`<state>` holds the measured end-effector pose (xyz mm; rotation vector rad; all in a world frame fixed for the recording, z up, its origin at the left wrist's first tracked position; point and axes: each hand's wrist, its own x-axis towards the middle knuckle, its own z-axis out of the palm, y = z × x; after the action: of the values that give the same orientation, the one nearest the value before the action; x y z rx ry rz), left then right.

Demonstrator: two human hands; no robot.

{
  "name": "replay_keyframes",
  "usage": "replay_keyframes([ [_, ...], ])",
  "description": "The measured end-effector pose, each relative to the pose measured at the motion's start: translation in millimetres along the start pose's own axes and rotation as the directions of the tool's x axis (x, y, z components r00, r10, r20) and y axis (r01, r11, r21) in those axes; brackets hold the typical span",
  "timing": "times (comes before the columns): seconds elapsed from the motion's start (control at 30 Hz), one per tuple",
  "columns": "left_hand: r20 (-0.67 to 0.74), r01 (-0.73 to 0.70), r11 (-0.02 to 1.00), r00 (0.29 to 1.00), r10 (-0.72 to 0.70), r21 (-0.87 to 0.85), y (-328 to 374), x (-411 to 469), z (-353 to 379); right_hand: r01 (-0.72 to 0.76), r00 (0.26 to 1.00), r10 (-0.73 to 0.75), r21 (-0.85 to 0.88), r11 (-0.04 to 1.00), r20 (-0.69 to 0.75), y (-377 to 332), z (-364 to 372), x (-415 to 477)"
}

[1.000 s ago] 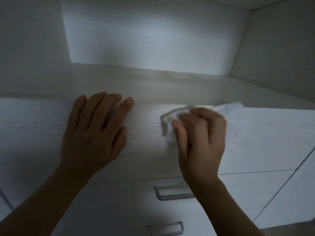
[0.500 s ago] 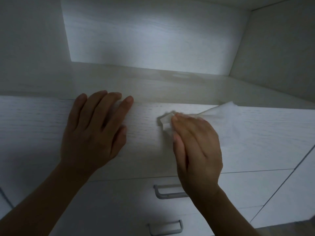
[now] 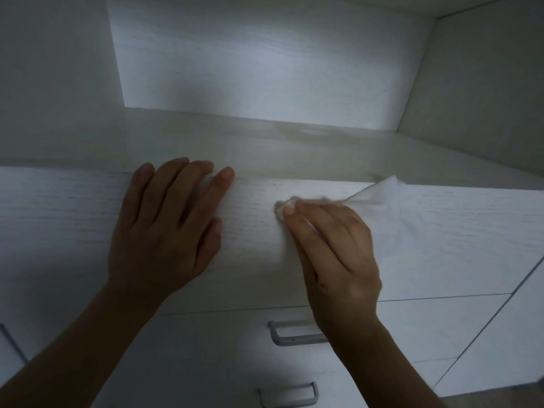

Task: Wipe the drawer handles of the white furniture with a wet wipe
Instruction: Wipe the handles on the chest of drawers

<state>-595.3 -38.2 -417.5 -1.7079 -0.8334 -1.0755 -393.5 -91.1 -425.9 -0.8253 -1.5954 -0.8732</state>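
A: Step in hand, by my reading: the top drawer handle (image 3: 279,208). Method?

B: Keep the wet wipe (image 3: 379,198) wrapped over the bar and run it end to end, underside too. Tuck in the loose corner trailing up and right. Brace the drawer front (image 3: 441,245) so it doesn't slide.

A: Right hand (image 3: 338,260)?

B: Narrow: thumb and fingers pinch the wipe at the handle's grey left end. Can't tell how far they wrap the bar.

A: Left hand (image 3: 164,231)?

B: Flat, fingers straight and spread, pressing the drawer front. Holds nothing.

A: Remaining?

B: Second handle (image 3: 294,338) and third handle (image 3: 290,403) below, bare.
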Motion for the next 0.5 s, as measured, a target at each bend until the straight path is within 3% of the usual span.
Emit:
replay_keyframes([
  [0.5, -0.003, -0.006, 1.0, 1.0, 0.006, 0.002, -1.7, 0.9, -0.8, 0.11, 0.994, -0.111, 0.049, 0.993, 0.01, 10.8, -4.6, -1.3],
])
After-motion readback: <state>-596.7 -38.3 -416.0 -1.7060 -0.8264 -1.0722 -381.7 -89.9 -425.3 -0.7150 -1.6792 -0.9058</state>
